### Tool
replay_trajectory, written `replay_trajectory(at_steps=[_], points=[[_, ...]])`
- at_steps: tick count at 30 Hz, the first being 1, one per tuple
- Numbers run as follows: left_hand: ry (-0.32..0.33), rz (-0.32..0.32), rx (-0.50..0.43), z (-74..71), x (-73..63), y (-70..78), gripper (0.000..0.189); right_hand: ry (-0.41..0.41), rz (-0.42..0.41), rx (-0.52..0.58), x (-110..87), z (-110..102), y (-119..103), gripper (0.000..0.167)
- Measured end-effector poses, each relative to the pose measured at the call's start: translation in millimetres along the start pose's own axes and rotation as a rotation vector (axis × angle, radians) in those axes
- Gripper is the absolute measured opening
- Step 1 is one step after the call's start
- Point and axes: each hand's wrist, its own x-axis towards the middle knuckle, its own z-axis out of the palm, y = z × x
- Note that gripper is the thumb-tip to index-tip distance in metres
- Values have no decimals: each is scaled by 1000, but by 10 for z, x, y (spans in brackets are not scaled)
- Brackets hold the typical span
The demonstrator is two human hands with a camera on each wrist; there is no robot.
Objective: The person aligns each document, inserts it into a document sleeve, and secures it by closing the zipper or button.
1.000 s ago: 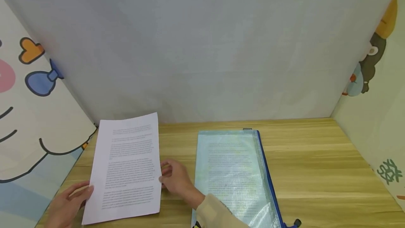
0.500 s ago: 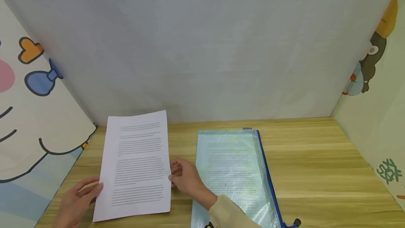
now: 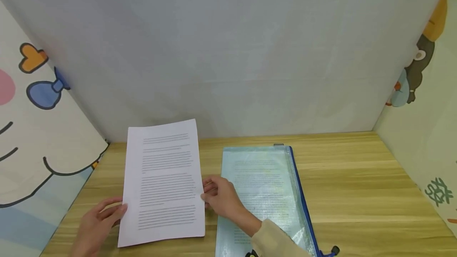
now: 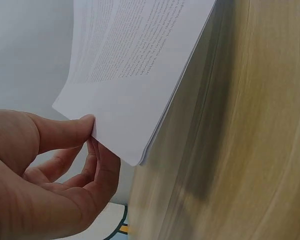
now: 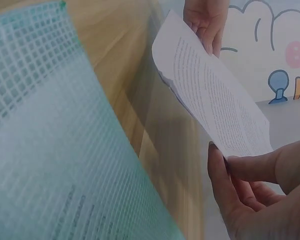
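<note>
A thin stack of printed paper (image 3: pixel 166 185) is held up over the left part of the table, slightly tilted, its text facing the head camera. My left hand (image 3: pixel 100 221) pinches its left edge between thumb and fingers; the left wrist view shows the thumb on the printed face of the paper (image 4: pixel 125 100). On the opposite edge my right hand (image 3: pixel 223 197) pinches the stack, fingers behind it. To the right lies a translucent mesh zipper pouch (image 3: pixel 257 193) with a blue zipper edge and printed pages showing through. My right forearm passes over its lower left part.
The wooden table (image 3: pixel 357 185) ends at a grey back wall (image 3: pixel 242 58). Cartoon-printed panels (image 3: pixel 71 130) stand at the left and right sides. A dark-tipped zipper pull (image 3: pixel 335 250) sticks out at the pouch's lower right corner.
Both hands have carried the paper stack to the right and slightly up, nearer to the pouch. The pouch has stayed in place.
</note>
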Motion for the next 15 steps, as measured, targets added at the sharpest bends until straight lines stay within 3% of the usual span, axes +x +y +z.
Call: replay_trajectory(at_steps=[7,15], points=[[-26,0,-45,84,-29,22,53,-10,-21,6,-73,-116,27,19],[-69,44,-64,240,-99,96,47,-23,-33,7,-152,-346,75,20]])
